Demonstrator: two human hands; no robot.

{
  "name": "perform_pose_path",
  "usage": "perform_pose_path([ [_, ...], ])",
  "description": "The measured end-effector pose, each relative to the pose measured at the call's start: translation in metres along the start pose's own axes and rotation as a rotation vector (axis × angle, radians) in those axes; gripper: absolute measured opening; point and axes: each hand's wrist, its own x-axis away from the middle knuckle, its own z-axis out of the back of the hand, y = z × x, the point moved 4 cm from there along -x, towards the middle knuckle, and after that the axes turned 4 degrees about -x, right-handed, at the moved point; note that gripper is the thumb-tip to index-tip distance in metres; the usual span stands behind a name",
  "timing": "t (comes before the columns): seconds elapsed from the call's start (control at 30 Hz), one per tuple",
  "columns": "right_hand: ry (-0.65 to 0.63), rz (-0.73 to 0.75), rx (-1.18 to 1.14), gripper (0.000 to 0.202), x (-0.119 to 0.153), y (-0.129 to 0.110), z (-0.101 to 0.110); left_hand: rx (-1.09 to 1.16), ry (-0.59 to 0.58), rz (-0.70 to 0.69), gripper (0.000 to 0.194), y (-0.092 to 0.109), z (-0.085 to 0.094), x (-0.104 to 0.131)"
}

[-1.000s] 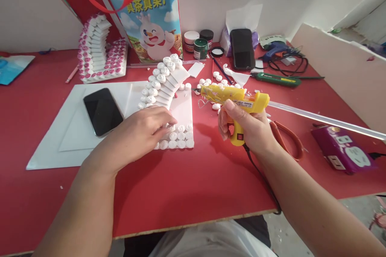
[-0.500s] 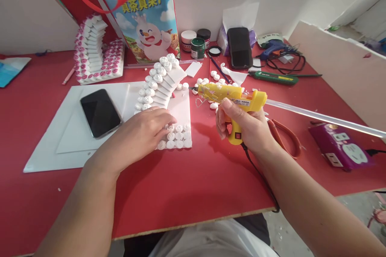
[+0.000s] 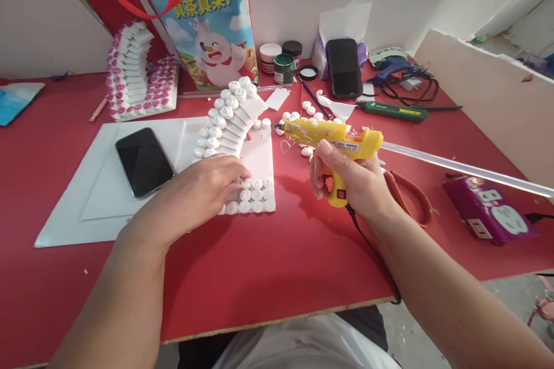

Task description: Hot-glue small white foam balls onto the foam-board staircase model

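Note:
In my right hand is a yellow hot glue gun, its nozzle pointing left and a long clear glue stick coming out of its back. My left hand bends over the near part of a white board, fingers drawn together; whatever lies between the fingertips is hidden. Beside those fingertips, small white rosettes sit in rows on the board's near edge. Behind the hand rises a curved white stepped piece edged with white rosettes. Loose white rosettes lie beyond the glue gun.
A dark phone rests on white sheets at left. Behind stand a similar pink-and-white piece, a printed bag, paint jars and another phone. On the right are red-handled pliers, a green tool and a purple power socket.
My left hand has shifted slightly left, showing a little more of the rosettes by its fingertips. My right hand and the glue gun stay almost still.

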Motion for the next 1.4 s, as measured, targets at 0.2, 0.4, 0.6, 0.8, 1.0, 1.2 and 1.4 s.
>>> perform_pose_path([
  [0.2,-0.011,0.013,0.0,0.053,0.0004,-0.0014,0.0001,0.017,-0.01,-0.01,0.021,0.0019,0.0011,-0.0006],
  [0.4,0.008,0.017,0.007,0.049,0.0006,0.0002,0.0011,0.027,-0.002,-0.01,0.022,0.0018,0.0005,-0.0014],
  [0.6,0.014,0.007,0.008,0.051,0.0005,-0.0006,0.0,0.055,0.028,-0.003,0.016,-0.0005,-0.0002,-0.003],
  [0.8,0.002,0.015,-0.009,0.047,0.0004,-0.0001,0.0003,-0.004,0.021,-0.016,0.013,-0.002,-0.0008,-0.0038],
  [1.0,0.004,0.025,-0.01,0.048,0.0005,-0.001,-0.0002,0.03,0.022,-0.001,0.015,-0.0008,0.0011,-0.0019],
  [1.2,0.018,0.029,-0.022,0.047,-0.0003,0.0002,0.0,0.001,0.033,-0.02,0.026,0.0013,0.0029,-0.0023],
  [1.4,0.007,0.051,-0.051,0.047,-0.0012,-0.0007,-0.0015,-0.096,-0.041,-0.071,0.03,0.0048,0.0012,-0.0031],
])
